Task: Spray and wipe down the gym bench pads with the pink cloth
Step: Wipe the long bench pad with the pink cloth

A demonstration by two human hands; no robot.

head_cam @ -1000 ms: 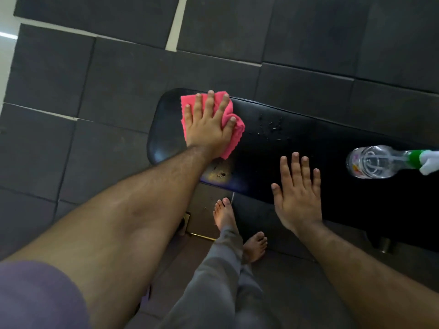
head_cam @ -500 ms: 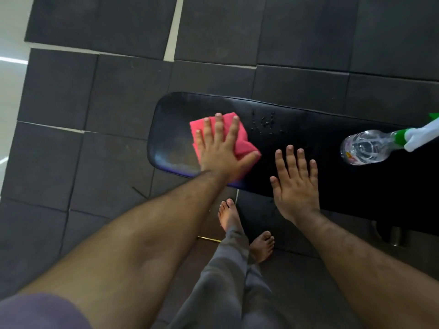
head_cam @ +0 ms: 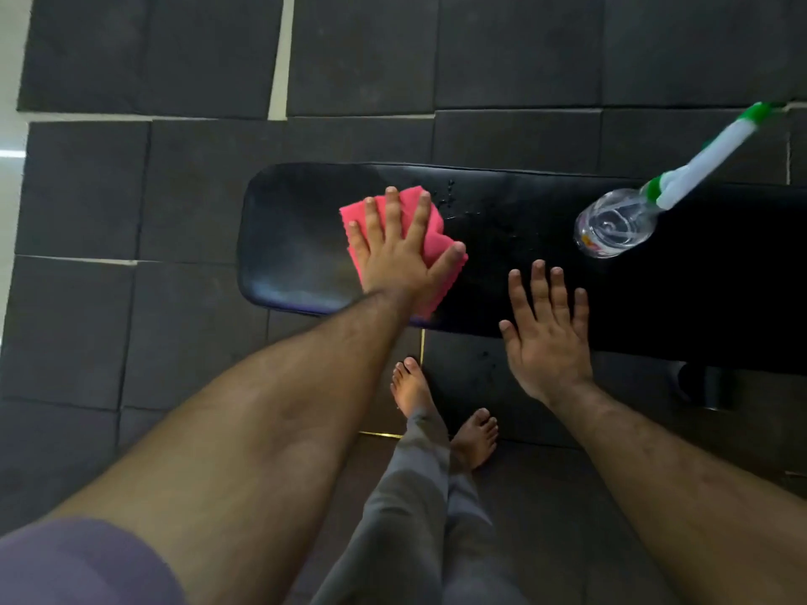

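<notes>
A black gym bench pad (head_cam: 297, 238) runs from the middle left to the right edge. My left hand (head_cam: 399, 251) lies flat on the pink cloth (head_cam: 436, 231) and presses it onto the pad, fingers spread. Water droplets (head_cam: 471, 207) speckle the pad just right of the cloth. My right hand (head_cam: 546, 338) rests open with spread fingers on the pad's near edge and holds nothing. A clear spray bottle (head_cam: 620, 224) with a white and green sprayer lies on the pad further right.
Dark rubber floor tiles (head_cam: 131, 320) surround the bench, with pale floor showing at the left edge. My bare feet (head_cam: 441, 408) and grey trouser legs stand just below the pad. A dark bench leg (head_cam: 707, 386) sits under the pad at the right.
My left hand slid the cloth from the pad's far left end toward the near edge, then up again near the droplets. My right hand stayed in place.
</notes>
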